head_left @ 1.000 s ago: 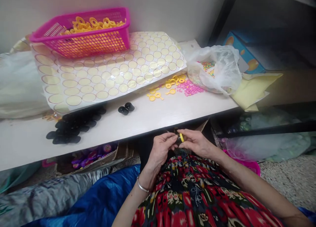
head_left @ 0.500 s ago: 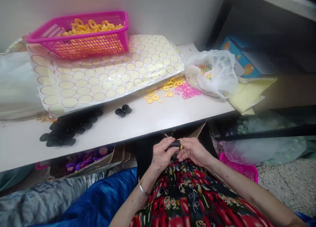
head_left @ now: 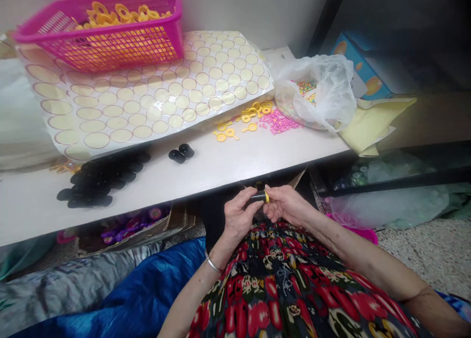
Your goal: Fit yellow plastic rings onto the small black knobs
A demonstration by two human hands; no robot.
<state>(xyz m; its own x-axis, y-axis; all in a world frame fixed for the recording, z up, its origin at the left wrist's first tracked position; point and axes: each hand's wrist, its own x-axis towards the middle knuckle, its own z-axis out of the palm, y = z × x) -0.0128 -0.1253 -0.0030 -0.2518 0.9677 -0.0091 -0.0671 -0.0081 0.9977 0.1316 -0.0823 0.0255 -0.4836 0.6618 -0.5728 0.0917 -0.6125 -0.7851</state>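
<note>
My left hand (head_left: 237, 212) is closed around a small black tube (head_left: 256, 197), just below the table's front edge and over my lap. At the tube's right end is a yellow band or cap (head_left: 267, 196). Thumb and fingers of my right hand (head_left: 289, 204) pinch that yellow end. The tube lies roughly level between both hands. Two similar short black cylinders (head_left: 181, 153) stand together on the table, and a pile of black pieces (head_left: 99, 178) lies further left. Several yellow ring-shaped pieces with stems (head_left: 228, 133) are scattered near small pink beads (head_left: 277, 122).
A pink basket (head_left: 110, 36) of yellow pieces sits on a sheet of oval stickers (head_left: 184, 101). To the right are a plastic bag (head_left: 331, 92) of coloured beads, yellow paper (head_left: 371, 127) and a blue box (head_left: 362, 65). Below the table, a carton (head_left: 172, 222) holds purple items.
The view has tipped down a little, so the table appears higher. Both hands keep hold of the tube, and more of its yellow end shows now.
</note>
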